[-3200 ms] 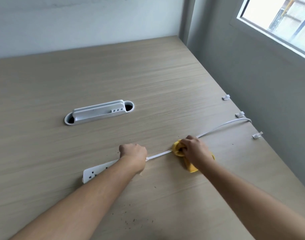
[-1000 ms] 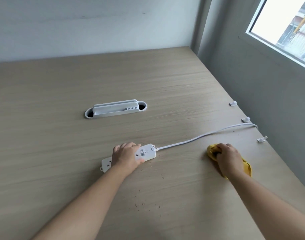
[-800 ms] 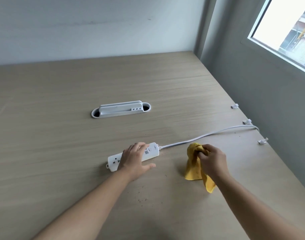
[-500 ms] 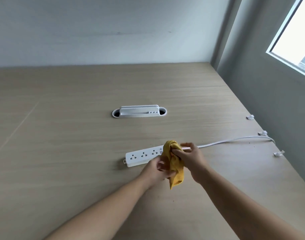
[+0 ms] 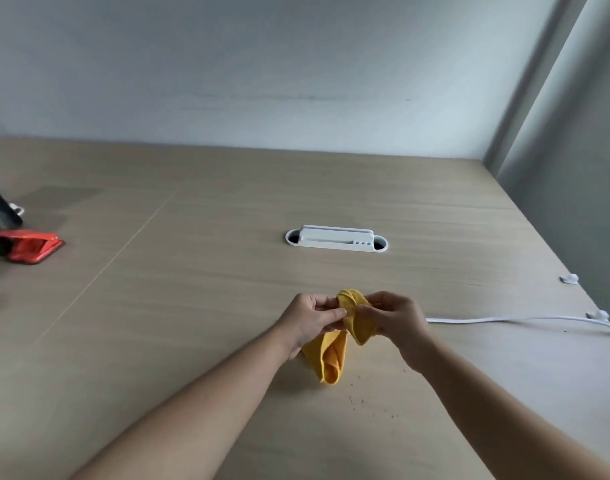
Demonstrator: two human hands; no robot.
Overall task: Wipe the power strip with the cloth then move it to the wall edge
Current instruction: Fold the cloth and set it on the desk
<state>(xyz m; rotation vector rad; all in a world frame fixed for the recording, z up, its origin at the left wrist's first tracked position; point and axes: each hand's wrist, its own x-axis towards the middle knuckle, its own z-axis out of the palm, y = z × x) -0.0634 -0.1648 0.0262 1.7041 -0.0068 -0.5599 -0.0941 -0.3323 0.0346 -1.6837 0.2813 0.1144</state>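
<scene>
A yellow cloth (image 5: 331, 355) hangs bunched between both hands above the wooden table (image 5: 192, 306). My left hand (image 5: 310, 320) pinches its top from the left and my right hand (image 5: 393, 317) grips it from the right. The power strip's body is hidden behind my hands and the cloth. Only its white cable (image 5: 504, 319) shows, running right toward the wall-side table edge.
A white cable grommet (image 5: 336, 239) sits in the table beyond my hands. Small white cable clips (image 5: 568, 278) line the right edge by the grey wall. A red clamp (image 5: 31, 250) and a dark object lie at far left. Dark crumbs (image 5: 362, 398) speckle the tabletop nearby.
My right hand lifted the cloth off the table and brought it left over the strip. My left hand let go of the strip and took hold of the cloth too. The view swung left.
</scene>
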